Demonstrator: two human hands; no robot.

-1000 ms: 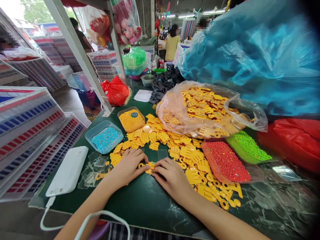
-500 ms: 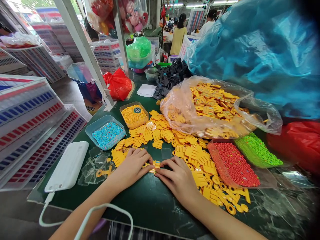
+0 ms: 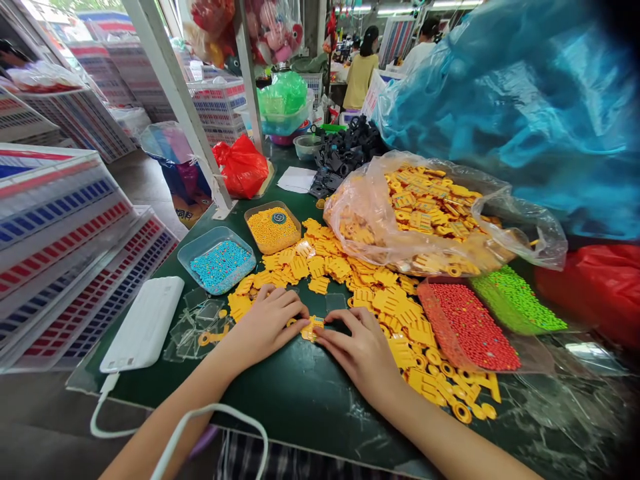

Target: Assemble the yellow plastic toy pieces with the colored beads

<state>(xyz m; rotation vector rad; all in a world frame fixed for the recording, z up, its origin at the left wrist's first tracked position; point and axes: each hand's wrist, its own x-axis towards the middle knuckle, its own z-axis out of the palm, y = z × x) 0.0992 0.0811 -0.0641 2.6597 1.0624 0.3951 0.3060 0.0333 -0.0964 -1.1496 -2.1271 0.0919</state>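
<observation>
Yellow plastic piece point(image 3: 313, 328) lies flat between my hands, long axis diagonal. Right hand point(image 3: 356, 347) nearest, fingers on it, grip unclear; left hand point(image 3: 265, 325) loosely curled, empty.

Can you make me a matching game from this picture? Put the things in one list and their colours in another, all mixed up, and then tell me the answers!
Things:
1. Power bank
2. Small plastic bag beside the post
3. Heap of small moulded parts
4. Beads in the tray beside the power bank

Colours:
A. Black
B. Blue
C. White
D. Red

Right pairs: 1-C, 2-D, 3-A, 4-B
</observation>
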